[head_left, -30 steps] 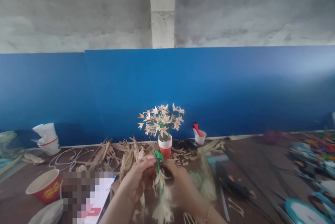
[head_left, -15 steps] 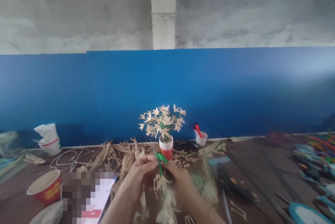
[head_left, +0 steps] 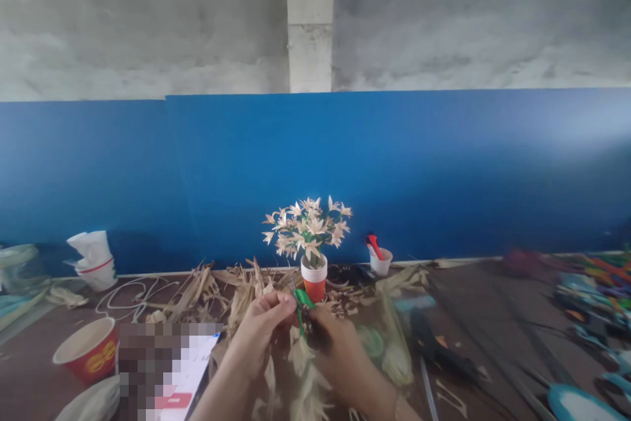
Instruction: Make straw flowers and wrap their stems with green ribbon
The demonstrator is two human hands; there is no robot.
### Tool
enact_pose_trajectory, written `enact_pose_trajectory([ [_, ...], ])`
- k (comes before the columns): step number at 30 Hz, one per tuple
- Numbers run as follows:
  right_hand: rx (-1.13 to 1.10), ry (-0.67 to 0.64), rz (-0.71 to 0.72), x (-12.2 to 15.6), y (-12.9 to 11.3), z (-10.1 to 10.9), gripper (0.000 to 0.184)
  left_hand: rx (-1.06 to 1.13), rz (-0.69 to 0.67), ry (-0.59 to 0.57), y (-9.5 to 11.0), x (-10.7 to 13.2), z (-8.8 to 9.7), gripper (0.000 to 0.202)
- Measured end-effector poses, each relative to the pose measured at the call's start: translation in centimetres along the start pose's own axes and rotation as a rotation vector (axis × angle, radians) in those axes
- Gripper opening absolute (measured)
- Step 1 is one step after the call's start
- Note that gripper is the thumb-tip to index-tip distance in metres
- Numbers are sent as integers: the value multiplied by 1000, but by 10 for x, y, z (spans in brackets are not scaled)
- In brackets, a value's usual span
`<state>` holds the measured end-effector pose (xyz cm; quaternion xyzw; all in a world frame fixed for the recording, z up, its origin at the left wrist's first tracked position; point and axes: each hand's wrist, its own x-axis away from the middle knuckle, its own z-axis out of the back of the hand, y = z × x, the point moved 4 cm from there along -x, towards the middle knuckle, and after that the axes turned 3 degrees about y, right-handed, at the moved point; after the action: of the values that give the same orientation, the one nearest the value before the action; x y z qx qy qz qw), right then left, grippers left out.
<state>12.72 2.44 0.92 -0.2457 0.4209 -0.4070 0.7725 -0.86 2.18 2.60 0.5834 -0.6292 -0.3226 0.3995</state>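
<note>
My left hand (head_left: 269,316) is closed, thumb and fingertips pinching a narrow green strip (head_left: 303,299). Right beside it, my right hand (head_left: 340,345) wraps round dark-handled scissors (head_left: 315,330), largely covered by the fingers, with their tip against the green strip. Pale husk flowers (head_left: 300,355) hang just under the hands, blurred in part. Behind the hands stands an orange and white pot (head_left: 314,274) filled with cream husk flowers (head_left: 313,227) on green stems.
Dry husks (head_left: 241,296) litter the table (head_left: 473,303). A red paper bowl (head_left: 89,350) and a cup with white tissue (head_left: 96,270) stand left. A small white cup (head_left: 380,262) holds a red-handled tool. Dark tools and a blue-rimmed item (head_left: 582,401) lie right. A blue panel (head_left: 246,165) closes the back.
The green strip has shifted slightly between my hands, and less of the dark blade shows across it. Both hands stay almost in place; the view has moved a little.
</note>
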Motion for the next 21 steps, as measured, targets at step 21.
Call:
enact_pose_trajectory([
  [21, -17, 11, 37, 2, 4, -1, 33, -46, -70, -97, -6, -10, 6, 25],
])
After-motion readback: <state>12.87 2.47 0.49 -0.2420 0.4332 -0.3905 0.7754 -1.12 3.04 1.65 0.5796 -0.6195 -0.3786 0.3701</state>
